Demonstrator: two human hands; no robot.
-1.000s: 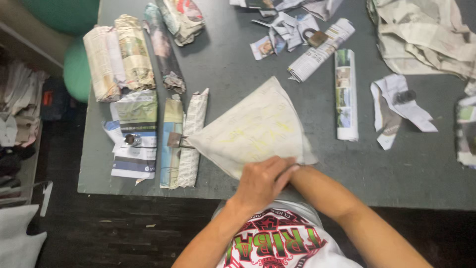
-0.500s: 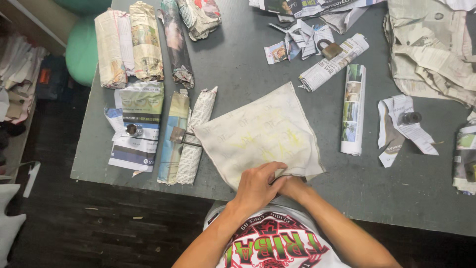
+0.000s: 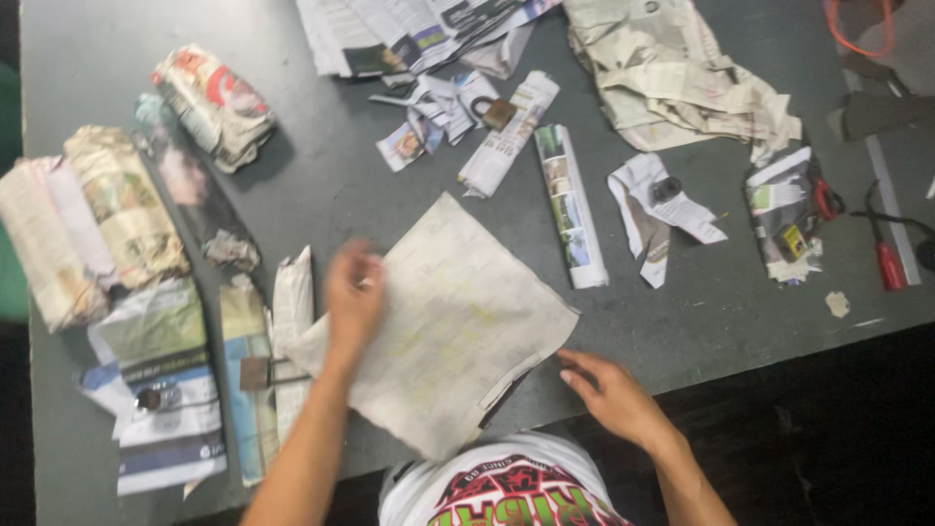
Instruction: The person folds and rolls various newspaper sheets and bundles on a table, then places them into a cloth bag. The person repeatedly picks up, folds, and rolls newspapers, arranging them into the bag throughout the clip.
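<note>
Your hands flank a flat paper sheet (image 3: 458,321) lying cornerwise on the grey table (image 3: 321,185).

The sheet is square-ish, pale and crinkled, its diagonal running from the far corner toward you; your left hand (image 3: 353,292) rests on its left part, fingers loosely bent; your right hand (image 3: 609,394), open and flat, sits just beside its right corner; one tight newspaper roll (image 3: 570,205) lies beyond.

One flat paper sheet (image 3: 448,321), two hands, two padlocks, one red-handled tool (image 3: 884,255), and about ten rolled newspapers.
</note>
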